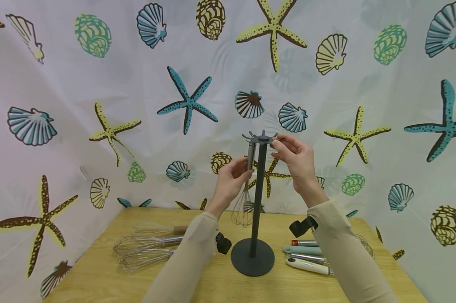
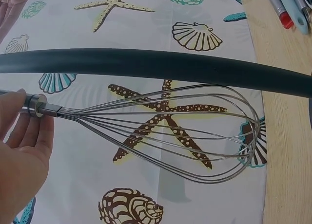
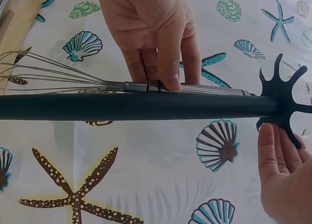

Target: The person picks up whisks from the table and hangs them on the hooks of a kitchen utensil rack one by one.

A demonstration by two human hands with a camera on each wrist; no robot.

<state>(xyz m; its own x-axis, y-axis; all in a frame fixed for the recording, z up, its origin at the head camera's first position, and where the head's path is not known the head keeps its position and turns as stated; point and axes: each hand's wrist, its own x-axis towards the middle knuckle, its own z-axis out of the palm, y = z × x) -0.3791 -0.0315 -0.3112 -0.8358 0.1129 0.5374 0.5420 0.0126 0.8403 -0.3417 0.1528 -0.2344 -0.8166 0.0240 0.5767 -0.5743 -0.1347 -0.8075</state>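
Note:
A dark utensil stand rises from a round base, with a ring of curved hooks at its top. Along the left side of the pole hangs a metal balloon whisk, wire end down, its handle top up at the hooks. My left hand pinches the lower part of the whisk's handle between thumb and fingers. In the left wrist view its wire loops reach out past the fingers, beside the pole. My right hand grips the hook ring on the right side, fingertips at one hook; its thumb is hidden in the right wrist view.
On the wooden table, several whisks lie at the left, one with a wooden handle. Several utensils lie at the right, among them a white handle and a pale teal handle. A shell-patterned curtain stands behind.

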